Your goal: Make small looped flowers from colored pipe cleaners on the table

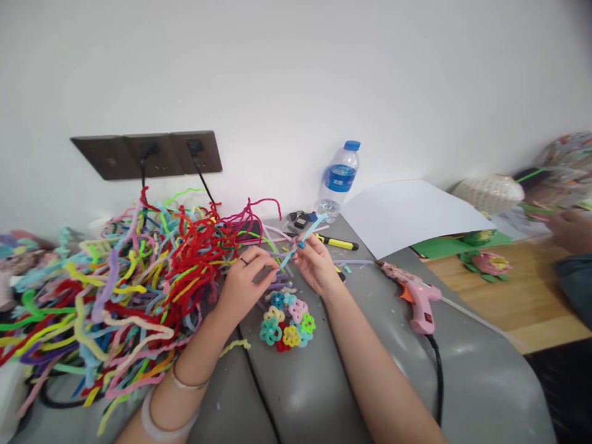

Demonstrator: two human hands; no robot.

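Note:
A light blue pipe cleaner [314, 227] slants between my two hands. My left hand [248, 279] pinches its lower end. My right hand [315, 262] grips it further up, its thumb and finger closed round the middle, with the upper end sticking out. Just below my hands, a cluster of small pipe-cleaner flowers [291, 335] in blue, pink, yellow, green and red lies on the grey table [314, 394]. Left of my left hand spreads a large tangled heap of coloured pipe cleaners [134, 290].
A pink glue gun [420, 302] lies on the right, its black cord running forward. Behind my hands are a yellow-black utility knife [340, 242] and a water bottle [340, 179]. White paper [411, 213] and a pink flower [493, 263] lie right, near another person's hand [573, 229].

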